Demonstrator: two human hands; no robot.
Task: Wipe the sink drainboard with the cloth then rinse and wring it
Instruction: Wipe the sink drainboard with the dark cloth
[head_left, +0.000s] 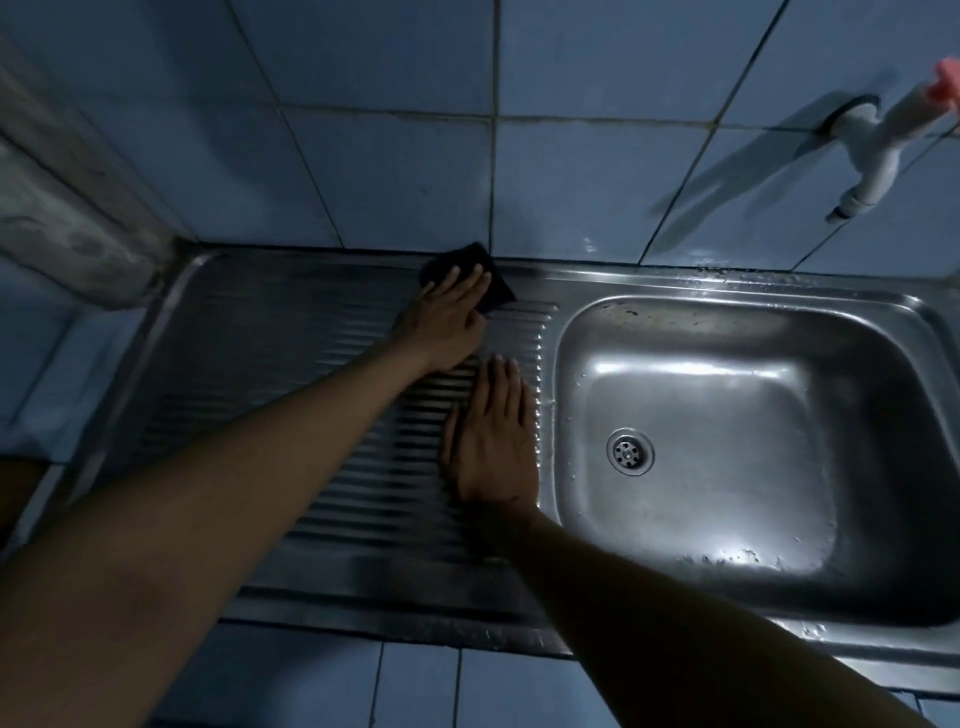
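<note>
**Cloth Reaches the Far Corner of the Drainboard**

The dark cloth lay at the back edge of the drainboard, close to the tiled wall, a corner of it poking out past my fingertips. My left hand pressed it flat, fingers straight and held together on top rather than curled round it. My right hand rested palm-down on the ridges nearer the basin, fingers straight and closed up, holding nothing.

The board was pressed stainless steel, ribbed in long parallel grooves, dull and streaked under dim light. Droplets sat along the basin rim, and the bowl shone wet around its round drain. A white plastic tap with a pink handle stuck out of the blue glazed tiles, off to the right.

As I judged it, the soft cloth could bunch or skid out from under a flat palm, and wet steel offered my bracing hand little purchase. The grooves could also hold grime that one pass missed.
</note>
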